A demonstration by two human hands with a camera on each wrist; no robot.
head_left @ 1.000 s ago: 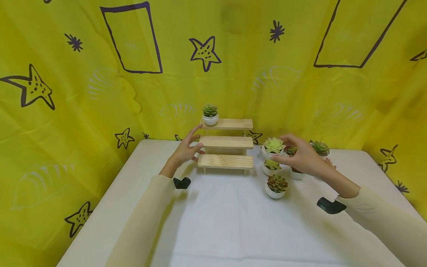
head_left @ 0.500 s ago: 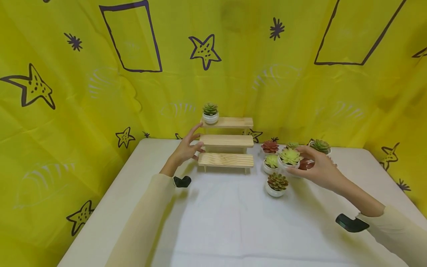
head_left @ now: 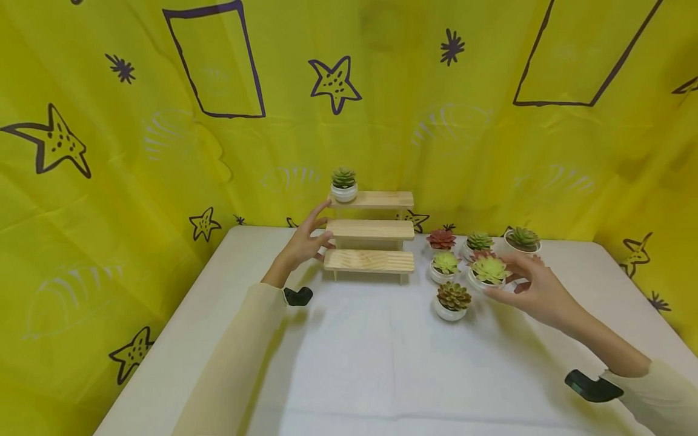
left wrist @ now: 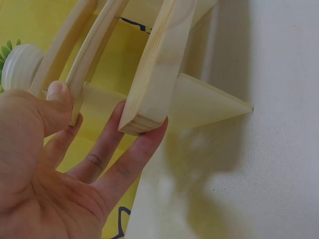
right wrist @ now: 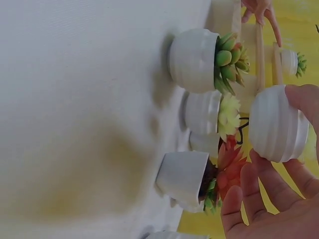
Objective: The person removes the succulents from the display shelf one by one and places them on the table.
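My right hand [head_left: 540,293] grips a small white pot with a pale green succulent [head_left: 489,269] between thumb and fingers, over the right side of the pot group. In the right wrist view the ribbed white pot [right wrist: 278,124] is raised beside the other pots, its plant hidden. My left hand [head_left: 300,248] holds the left end of a three-step wooden stand [head_left: 371,229]. In the left wrist view, thumb and fingertips [left wrist: 59,89] lie on the ends of its middle and lowest shelves. A green succulent in a white pot [head_left: 343,186] stands at the left of the top shelf.
Several potted succulents cluster right of the stand: a brownish-red one [head_left: 454,297] nearest, a yellow-green one [head_left: 444,264], a red one [head_left: 440,239], a green one [head_left: 480,241]. A larger green one [head_left: 522,238] stands behind my right hand. A yellow patterned curtain [head_left: 349,139] hangs behind the white table [head_left: 349,375].
My right hand has carried the pale green succulent rightward and toward me, uncovering the red and green plants behind. My left hand stays on the stand.
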